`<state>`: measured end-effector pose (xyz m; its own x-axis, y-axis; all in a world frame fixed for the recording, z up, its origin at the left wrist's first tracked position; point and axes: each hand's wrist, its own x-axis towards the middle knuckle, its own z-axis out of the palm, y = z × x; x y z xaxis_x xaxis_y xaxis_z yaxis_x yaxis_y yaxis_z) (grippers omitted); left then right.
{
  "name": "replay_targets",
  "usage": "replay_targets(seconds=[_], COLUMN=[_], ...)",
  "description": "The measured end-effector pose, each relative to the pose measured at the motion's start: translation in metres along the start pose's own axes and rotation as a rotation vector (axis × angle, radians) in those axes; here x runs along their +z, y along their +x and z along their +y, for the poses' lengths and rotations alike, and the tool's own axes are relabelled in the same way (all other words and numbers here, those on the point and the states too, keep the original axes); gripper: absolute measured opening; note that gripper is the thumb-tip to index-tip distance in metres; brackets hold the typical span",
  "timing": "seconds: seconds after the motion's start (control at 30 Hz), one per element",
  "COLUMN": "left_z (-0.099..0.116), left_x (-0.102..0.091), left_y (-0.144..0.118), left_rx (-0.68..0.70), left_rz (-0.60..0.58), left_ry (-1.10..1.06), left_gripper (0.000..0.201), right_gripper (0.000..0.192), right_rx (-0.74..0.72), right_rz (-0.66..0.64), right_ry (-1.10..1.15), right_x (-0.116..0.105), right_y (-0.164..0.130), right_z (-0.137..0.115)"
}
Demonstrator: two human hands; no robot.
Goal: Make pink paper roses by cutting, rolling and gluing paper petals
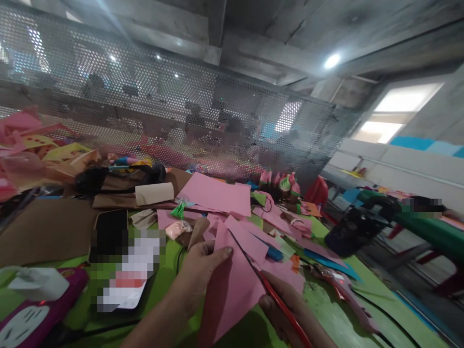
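My left hand [197, 273] pinches a sheet of pink paper [232, 290] near its upper left edge, the thumb lying on top. The sheet is held up in front of me, tilted above the green tabletop. In my right hand [290, 309] is a pair of red-handled scissors [277, 302]. Their narrow dark blades lie along the pink paper, pointing up and to the left, close to my left thumb. The fingers of my right hand are partly hidden behind the handles and cut off by the bottom edge.
More pink sheets [217, 193] and scraps lie behind my hands. A glue gun [348, 295] with a cord rests at the right. At the left are a lit phone [132, 270], a purple power strip [50, 299] and brown paper [47, 227]. A perforated metal screen [163, 106] stands behind the table.
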<state>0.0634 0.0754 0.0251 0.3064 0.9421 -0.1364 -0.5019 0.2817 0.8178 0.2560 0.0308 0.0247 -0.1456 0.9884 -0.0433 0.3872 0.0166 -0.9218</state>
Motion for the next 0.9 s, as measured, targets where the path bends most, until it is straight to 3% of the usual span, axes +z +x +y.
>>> replay_targets(seconds=[0.17,0.33,0.47,0.6,0.8,0.9], left_z=[0.004,0.005,0.001,0.0,0.0,0.005], left_x=[0.004,0.0,-0.005,-0.004,-0.004,-0.011], left_y=[-0.006,-0.007,-0.005,-0.005,-0.005,-0.003], left_rx=[-0.007,-0.006,0.048,0.046,0.071,0.088], left_rz=[0.05,0.096,0.103,0.103,0.11,0.162], left_ry=[-0.018,0.005,0.04,0.059,0.076,0.056], left_gripper=[0.024,0.025,0.028,0.027,0.026,0.025], right_gripper=[0.064,0.058,0.05,0.044,0.041,0.042], right_rx=[-0.098,0.067,0.033,-0.002,-0.007,-0.03], right_rz=[0.06,0.06,0.101,0.175,0.174,0.164], right_ry=[0.0,0.103,0.166,0.226,0.153,-0.056], right_x=[0.002,-0.003,-0.003,0.003,0.001,-0.013], right_y=[-0.002,-0.013,-0.012,-0.007,-0.004,0.001], right_z=[0.004,-0.017,-0.03,-0.029,-0.024,-0.019])
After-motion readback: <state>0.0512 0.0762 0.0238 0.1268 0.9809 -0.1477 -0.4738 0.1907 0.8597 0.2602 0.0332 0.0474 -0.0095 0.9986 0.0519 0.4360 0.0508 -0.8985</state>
